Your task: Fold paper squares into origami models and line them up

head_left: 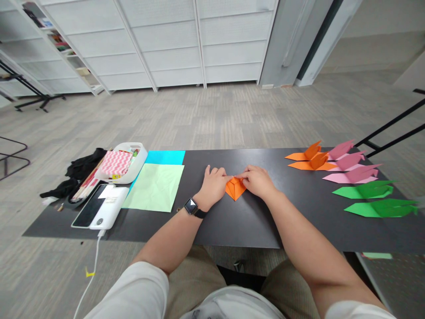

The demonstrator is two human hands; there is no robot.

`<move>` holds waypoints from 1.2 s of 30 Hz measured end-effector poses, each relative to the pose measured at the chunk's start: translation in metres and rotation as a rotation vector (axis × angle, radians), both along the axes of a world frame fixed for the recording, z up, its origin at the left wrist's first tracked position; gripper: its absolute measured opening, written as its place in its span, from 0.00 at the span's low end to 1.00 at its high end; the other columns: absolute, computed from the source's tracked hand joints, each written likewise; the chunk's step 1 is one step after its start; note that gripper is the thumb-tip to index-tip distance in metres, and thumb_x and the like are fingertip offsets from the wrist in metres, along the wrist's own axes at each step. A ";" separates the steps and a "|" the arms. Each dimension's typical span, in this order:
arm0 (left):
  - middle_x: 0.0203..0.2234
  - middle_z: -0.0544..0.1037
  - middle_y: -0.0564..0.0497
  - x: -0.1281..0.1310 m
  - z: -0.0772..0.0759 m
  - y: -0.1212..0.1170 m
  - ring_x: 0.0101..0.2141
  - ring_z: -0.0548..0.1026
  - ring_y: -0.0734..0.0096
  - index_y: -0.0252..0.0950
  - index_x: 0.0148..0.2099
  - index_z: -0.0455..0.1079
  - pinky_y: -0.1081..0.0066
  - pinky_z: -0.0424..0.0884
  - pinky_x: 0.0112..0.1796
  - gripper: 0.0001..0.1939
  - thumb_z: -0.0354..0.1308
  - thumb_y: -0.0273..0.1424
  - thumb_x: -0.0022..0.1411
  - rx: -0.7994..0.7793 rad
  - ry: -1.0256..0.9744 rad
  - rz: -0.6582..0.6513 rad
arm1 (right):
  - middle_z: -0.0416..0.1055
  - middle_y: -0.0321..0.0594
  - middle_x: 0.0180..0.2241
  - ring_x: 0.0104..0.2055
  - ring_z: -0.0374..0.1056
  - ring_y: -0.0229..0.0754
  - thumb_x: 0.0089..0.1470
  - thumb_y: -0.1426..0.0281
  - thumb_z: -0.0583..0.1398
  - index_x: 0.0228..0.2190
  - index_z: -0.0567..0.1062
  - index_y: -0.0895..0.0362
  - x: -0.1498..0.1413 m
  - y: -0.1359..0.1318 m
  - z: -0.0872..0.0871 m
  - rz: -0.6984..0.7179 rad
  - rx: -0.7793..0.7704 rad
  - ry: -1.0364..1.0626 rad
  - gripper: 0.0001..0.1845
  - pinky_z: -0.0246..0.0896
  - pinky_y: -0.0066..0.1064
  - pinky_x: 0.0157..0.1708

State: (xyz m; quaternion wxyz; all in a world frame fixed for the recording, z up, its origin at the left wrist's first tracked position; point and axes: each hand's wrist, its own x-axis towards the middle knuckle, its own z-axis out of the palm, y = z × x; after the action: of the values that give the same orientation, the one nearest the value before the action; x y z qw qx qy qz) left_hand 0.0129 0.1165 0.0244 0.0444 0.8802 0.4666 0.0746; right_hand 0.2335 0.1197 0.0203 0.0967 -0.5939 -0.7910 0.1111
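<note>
An orange folded paper (pixel 235 189) lies on the dark table in front of me, one pointed corner toward my body and creases across its face. My left hand (pixel 215 184) presses its upper left edge with thumb and index finger, the other fingers bent on the tabletop. On the upper right edge, the fingers of my right hand (pixel 257 180) are pinched together against the paper. Both hands cover parts of its top edge. A dark watch (pixel 191 206) is on my left wrist.
Folded paper birds stand at the right: orange (pixel 312 156), pink (pixel 353 173) and green (pixel 380 207). At left are light green sheets (pixel 156 186), a blue sheet (pixel 166 157), a white basket (pixel 141 157), a phone (pixel 91 208) and a cabled white power bank (pixel 109 208).
</note>
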 end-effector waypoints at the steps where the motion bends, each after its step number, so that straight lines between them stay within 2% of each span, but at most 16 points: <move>1: 0.47 0.76 0.47 -0.001 0.000 -0.001 0.50 0.72 0.56 0.51 0.59 0.80 0.37 0.52 0.68 0.23 0.53 0.24 0.73 0.004 -0.004 0.019 | 0.77 0.42 0.45 0.49 0.70 0.50 0.64 0.74 0.60 0.49 0.86 0.36 0.000 0.000 0.001 -0.019 -0.001 0.000 0.23 0.60 0.42 0.50; 7: 0.48 0.77 0.46 -0.004 0.001 -0.004 0.50 0.72 0.54 0.51 0.56 0.82 0.38 0.56 0.67 0.21 0.56 0.25 0.70 0.001 -0.024 0.118 | 0.78 0.41 0.45 0.48 0.71 0.48 0.64 0.73 0.60 0.46 0.87 0.38 0.007 0.002 -0.002 -0.068 -0.005 0.016 0.21 0.62 0.39 0.49; 12: 0.49 0.79 0.46 -0.002 0.006 -0.006 0.51 0.73 0.53 0.47 0.53 0.84 0.42 0.58 0.66 0.16 0.57 0.30 0.71 -0.016 -0.044 0.178 | 0.79 0.39 0.45 0.47 0.73 0.47 0.62 0.70 0.63 0.46 0.88 0.39 0.016 0.003 -0.005 -0.068 0.002 0.034 0.17 0.64 0.38 0.49; 18: 0.49 0.80 0.47 -0.002 0.010 -0.006 0.51 0.73 0.52 0.46 0.53 0.84 0.42 0.58 0.66 0.15 0.62 0.43 0.71 -0.054 -0.067 0.185 | 0.79 0.39 0.45 0.48 0.74 0.48 0.62 0.61 0.66 0.44 0.88 0.41 0.018 0.002 -0.005 -0.075 -0.016 0.035 0.11 0.64 0.39 0.49; 21: 0.49 0.80 0.46 -0.001 0.009 -0.005 0.51 0.74 0.52 0.44 0.51 0.83 0.44 0.59 0.65 0.14 0.63 0.44 0.71 -0.048 -0.056 0.194 | 0.79 0.39 0.45 0.48 0.75 0.48 0.61 0.60 0.68 0.43 0.88 0.42 0.017 0.002 -0.005 -0.076 -0.005 0.042 0.09 0.64 0.38 0.48; 26: 0.47 0.79 0.41 -0.003 0.007 -0.003 0.50 0.74 0.49 0.37 0.47 0.80 0.47 0.66 0.58 0.19 0.63 0.47 0.70 -0.010 -0.061 0.222 | 0.78 0.41 0.43 0.45 0.75 0.46 0.58 0.63 0.70 0.41 0.85 0.50 0.025 0.005 -0.006 -0.054 0.050 0.104 0.10 0.65 0.36 0.44; 30: 0.47 0.77 0.44 -0.004 0.005 -0.003 0.49 0.73 0.53 0.39 0.43 0.78 0.53 0.69 0.54 0.12 0.67 0.42 0.68 -0.008 -0.097 0.157 | 0.76 0.40 0.39 0.42 0.73 0.44 0.61 0.64 0.66 0.37 0.83 0.52 0.032 0.006 -0.003 0.038 0.090 0.250 0.06 0.66 0.35 0.44; 32: 0.49 0.76 0.46 -0.004 0.003 -0.002 0.49 0.73 0.55 0.41 0.46 0.79 0.55 0.70 0.55 0.10 0.67 0.40 0.68 -0.015 -0.117 0.118 | 0.76 0.40 0.38 0.41 0.73 0.43 0.63 0.64 0.64 0.37 0.83 0.52 0.030 0.006 -0.002 0.115 0.077 0.296 0.07 0.66 0.35 0.45; 36: 0.56 0.75 0.46 -0.004 -0.003 -0.001 0.54 0.72 0.54 0.44 0.57 0.79 0.53 0.69 0.58 0.16 0.66 0.39 0.68 -0.029 -0.146 0.099 | 0.77 0.41 0.40 0.42 0.73 0.43 0.64 0.66 0.63 0.47 0.84 0.52 0.019 0.004 -0.004 0.187 0.044 0.261 0.13 0.66 0.35 0.47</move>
State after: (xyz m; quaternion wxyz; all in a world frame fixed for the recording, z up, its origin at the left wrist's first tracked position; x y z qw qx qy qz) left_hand 0.0087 0.1159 0.0218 0.0873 0.8476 0.5061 0.1336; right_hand 0.2527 0.1238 0.0160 0.2010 -0.4959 -0.8257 0.1786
